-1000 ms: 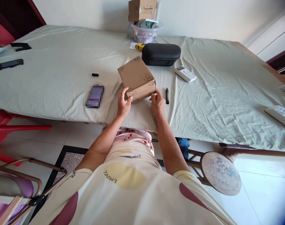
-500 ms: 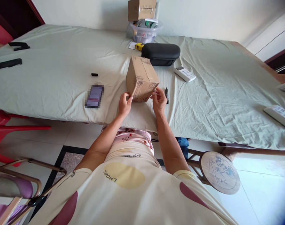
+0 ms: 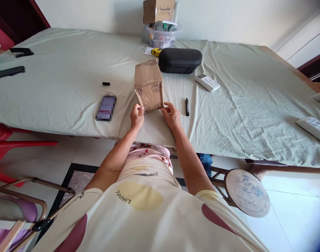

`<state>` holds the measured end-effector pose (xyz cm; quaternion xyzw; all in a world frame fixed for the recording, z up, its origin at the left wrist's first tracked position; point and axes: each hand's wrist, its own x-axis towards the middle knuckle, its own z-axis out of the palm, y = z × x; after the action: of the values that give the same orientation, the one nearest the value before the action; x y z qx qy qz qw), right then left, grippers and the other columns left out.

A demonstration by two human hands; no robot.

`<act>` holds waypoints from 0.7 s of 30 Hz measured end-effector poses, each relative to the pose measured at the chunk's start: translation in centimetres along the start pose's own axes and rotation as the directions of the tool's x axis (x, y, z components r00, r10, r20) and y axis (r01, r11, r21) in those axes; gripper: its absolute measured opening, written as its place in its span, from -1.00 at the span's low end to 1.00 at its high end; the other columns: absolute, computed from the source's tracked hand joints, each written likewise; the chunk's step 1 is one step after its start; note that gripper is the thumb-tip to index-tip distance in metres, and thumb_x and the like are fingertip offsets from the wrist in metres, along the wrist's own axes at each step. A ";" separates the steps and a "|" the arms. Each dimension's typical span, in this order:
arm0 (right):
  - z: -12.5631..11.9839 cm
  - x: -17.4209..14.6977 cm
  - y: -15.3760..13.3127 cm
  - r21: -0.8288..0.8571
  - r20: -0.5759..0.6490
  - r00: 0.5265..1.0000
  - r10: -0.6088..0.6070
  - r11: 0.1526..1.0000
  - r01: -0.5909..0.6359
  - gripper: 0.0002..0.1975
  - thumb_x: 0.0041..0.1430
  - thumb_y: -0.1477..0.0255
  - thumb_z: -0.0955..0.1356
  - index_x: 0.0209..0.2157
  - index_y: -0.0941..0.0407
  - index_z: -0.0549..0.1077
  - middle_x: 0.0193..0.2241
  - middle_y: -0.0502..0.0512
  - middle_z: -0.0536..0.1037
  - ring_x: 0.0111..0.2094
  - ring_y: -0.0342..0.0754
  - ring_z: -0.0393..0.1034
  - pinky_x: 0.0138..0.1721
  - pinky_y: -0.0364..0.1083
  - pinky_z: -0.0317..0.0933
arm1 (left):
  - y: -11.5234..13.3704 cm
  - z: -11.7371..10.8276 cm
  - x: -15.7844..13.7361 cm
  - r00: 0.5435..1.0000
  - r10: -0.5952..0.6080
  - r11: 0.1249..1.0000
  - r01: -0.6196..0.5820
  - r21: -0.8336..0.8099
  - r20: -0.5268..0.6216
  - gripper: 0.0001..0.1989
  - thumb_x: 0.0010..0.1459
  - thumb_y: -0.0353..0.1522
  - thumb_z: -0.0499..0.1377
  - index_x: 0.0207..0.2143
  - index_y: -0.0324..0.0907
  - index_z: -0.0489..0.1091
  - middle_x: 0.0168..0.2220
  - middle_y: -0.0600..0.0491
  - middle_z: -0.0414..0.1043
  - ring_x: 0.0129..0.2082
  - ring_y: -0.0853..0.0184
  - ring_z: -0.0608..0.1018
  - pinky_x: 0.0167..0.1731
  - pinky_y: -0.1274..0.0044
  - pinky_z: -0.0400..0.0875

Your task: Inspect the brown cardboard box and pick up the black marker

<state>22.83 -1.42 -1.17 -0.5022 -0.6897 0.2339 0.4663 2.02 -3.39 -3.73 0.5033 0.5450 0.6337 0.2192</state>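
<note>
A small brown cardboard box (image 3: 148,77) with black scribbles at its corners is between my two hands, tilted over the cloth-covered table (image 3: 83,59). My left hand (image 3: 137,116) is closed, its thumb and fingers pinching the box's near left lower corner. With thumb and fingertips, my right hand (image 3: 171,114) grips the near right lower corner. To the right of that hand lies a black marker (image 3: 187,106) without its cap. A small black cap (image 3: 106,83) lies left of the box, above a blurred-out phone (image 3: 106,107).
Behind the box sit a black zip case (image 3: 180,60), a yellow tape measure (image 3: 156,51) and a clear plastic tub (image 3: 163,36) topped by another carton (image 3: 159,10). A white device (image 3: 207,82) lies to the right. Black staplers (image 3: 9,71) rest far left; a round stool (image 3: 247,193) stands below right.
The box has turned and shifted a little to the left, so its scribbled near side faces me more. My right hand has moved left with it, away from the marker.
</note>
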 end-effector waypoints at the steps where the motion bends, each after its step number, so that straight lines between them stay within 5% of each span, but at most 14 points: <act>1: 0.0 -0.1 -0.1 0.023 -0.010 1.000 -0.010 1.000 0.010 -0.54 0.29 0.04 0.43 0.07 0.01 0.55 -0.32 0.01 0.68 -0.35 -0.04 0.53 -0.12 0.00 0.48 | -0.1 0.0 0.0 1.000 -0.010 1.000 0.011 -0.029 0.009 -0.70 0.47 -0.22 0.14 -0.36 -0.04 0.21 -0.42 0.18 0.32 -0.38 0.33 0.50 -0.21 0.52 0.48; 9: -0.2 -0.5 -1.2 0.138 -0.082 0.989 -0.122 0.981 0.133 -0.40 0.34 -0.11 0.38 0.21 -0.03 0.51 -0.24 0.07 0.67 -0.28 -0.02 0.55 -0.15 -0.01 0.52 | -0.2 0.2 -0.1 0.995 -0.024 0.998 0.031 -0.063 0.099 -0.59 0.42 0.05 0.19 -0.24 -0.07 0.28 -0.30 0.07 0.47 -0.23 0.27 0.61 -0.12 0.43 0.54; 15: 0.6 -1.0 -1.8 0.076 -0.006 0.935 -0.356 0.932 0.355 -0.50 0.47 0.04 0.31 0.27 -0.02 0.51 -0.06 0.18 0.66 -0.21 -0.01 0.54 -0.30 -0.04 0.49 | 1.3 0.2 -0.4 0.991 -0.066 0.939 0.102 -0.328 0.118 -0.29 0.16 0.27 0.31 -0.01 -0.09 0.30 0.01 -0.10 0.59 0.00 0.19 0.67 0.00 0.38 0.62; 21: 1.4 -1.1 -1.7 0.037 0.058 0.870 -0.490 0.872 0.488 -0.56 0.52 0.19 0.27 0.29 -0.02 0.50 -0.02 0.19 0.65 -0.23 -0.05 0.54 -0.35 -0.08 0.46 | 2.7 0.2 -0.4 0.987 -0.047 0.888 0.111 -0.446 0.153 -0.03 0.05 0.19 0.45 0.35 0.00 0.21 0.20 -0.11 0.51 0.13 0.11 0.65 0.21 0.28 0.56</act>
<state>20.83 -2.91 -0.94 -0.2986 -0.8065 0.1318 0.4929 3.05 -4.42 -1.46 0.4583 0.3858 0.6975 0.3934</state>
